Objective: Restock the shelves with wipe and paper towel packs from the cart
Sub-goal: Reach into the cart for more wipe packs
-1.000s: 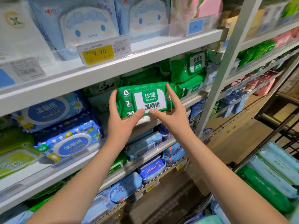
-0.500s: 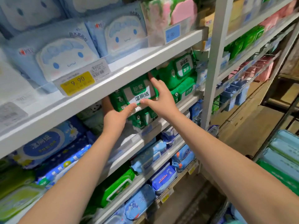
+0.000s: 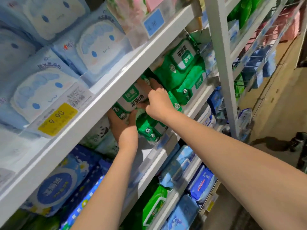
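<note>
Wipe pk [image 3: 132, 101] deeper in shelf [image 3: 206, 90], btwn left hand [image 3: 121, 126], right hand [image 3: 157, 103]

Glossy plastic wrap on the green wipe pack [image 3: 132, 101]; smooth white-painted shelf [image 3: 106, 103].

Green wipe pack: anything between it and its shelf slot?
Nothing visible. The left hand and right hand hold the green wipe pack already in the slot, above a matching pack; the upper shelf hides the back.
</note>
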